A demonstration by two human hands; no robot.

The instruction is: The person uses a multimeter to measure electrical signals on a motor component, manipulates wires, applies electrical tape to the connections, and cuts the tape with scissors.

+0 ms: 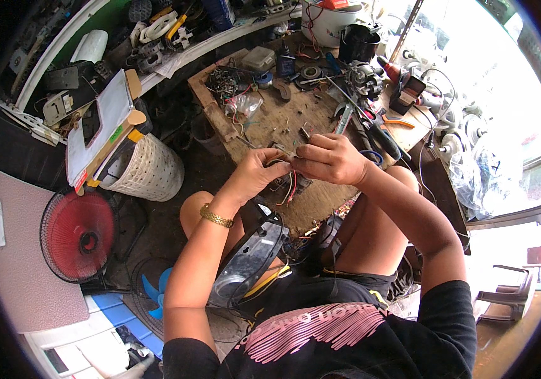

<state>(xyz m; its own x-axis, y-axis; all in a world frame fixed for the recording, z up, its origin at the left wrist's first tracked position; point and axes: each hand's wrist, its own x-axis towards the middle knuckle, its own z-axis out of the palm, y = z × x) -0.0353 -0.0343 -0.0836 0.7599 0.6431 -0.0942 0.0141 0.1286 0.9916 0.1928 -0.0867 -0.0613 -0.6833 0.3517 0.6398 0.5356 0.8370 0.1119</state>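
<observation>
A person seated at a cluttered, bare plywood workbench [321,205] works with both hands just above its near side. The left hand [259,170], a gold-coloured link bracelet [217,216] at its wrist, pinches thin red and white wires [293,187] between thumb and fingers; the right hand [328,158] closes on the same wires, fingers curled, the exact piece at its fingertips too small to make out. Loose wire ends hang below the hands. A glossy black plastic housing [251,252] leans between the person's legs. Farther across the bench lie a crumpled clear plastic bag [245,104], a clear lidded plastic box [259,59] and a dark bottle [285,61], with orange-handled pliers [399,120] to the right. At left stand a white woven plastic basket [150,169] and a round fan with red blades [81,234]; nearer, blue fan blades [158,294] show beside the left forearm.
</observation>
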